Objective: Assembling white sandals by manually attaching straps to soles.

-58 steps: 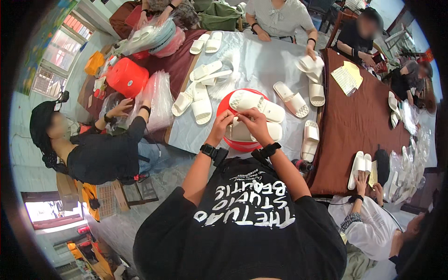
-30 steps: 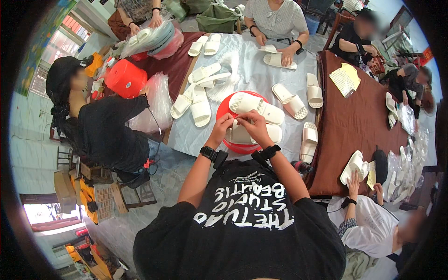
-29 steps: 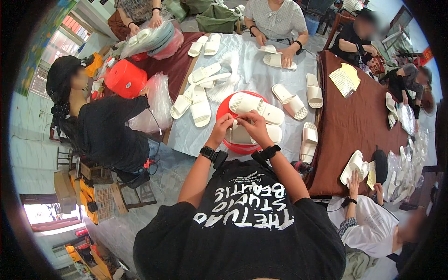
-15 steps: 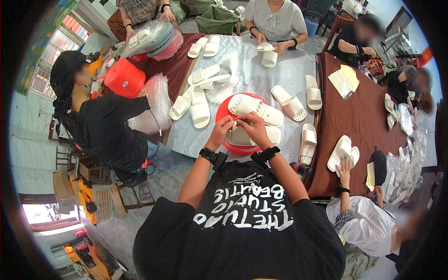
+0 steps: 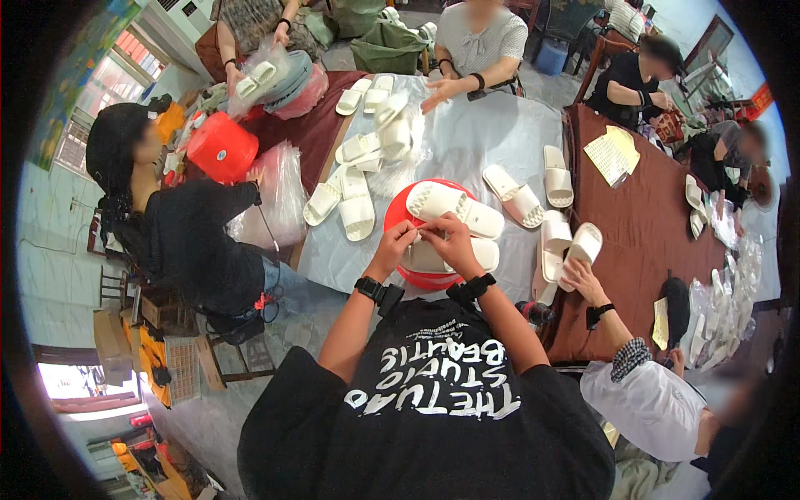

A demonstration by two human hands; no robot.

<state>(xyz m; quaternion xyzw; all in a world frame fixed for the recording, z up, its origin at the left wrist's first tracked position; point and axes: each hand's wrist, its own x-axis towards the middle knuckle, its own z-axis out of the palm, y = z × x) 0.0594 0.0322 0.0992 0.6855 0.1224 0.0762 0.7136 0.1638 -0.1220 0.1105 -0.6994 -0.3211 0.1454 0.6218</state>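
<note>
White, moulded foam-like slippers fill this scene, and one pair sits right at the grip. The left hand (image 5: 393, 243) and the right hand (image 5: 450, 240) meet fingertip to fingertip over a round red plastic basin (image 5: 398, 215), pinching something small between them; it is too small to tell what it is. Both hands are clenched in a fine pinch, wrists banded with dark watches.

Just beyond the fingertips lies a white slipper (image 5: 454, 208), smooth and rounded, with a dotted insole, resting across the basin's rim. Directly under the right hand, a second white slipper (image 5: 454, 254) lies inside the basin, partly hidden.

To the left of the grip, several more slippers (image 5: 346, 196) are spread on a pale, glossy table cover (image 5: 492, 137), near a crinkled clear plastic bag (image 5: 279, 187). To the right of the grip, a co-worker's hand (image 5: 579, 279) holds another slipper (image 5: 583, 244) at the edge of a dark brown tablecloth (image 5: 650, 208). Farther beyond the left hand, a red plastic bucket (image 5: 221, 148) stands beside a seated person in black.
</note>
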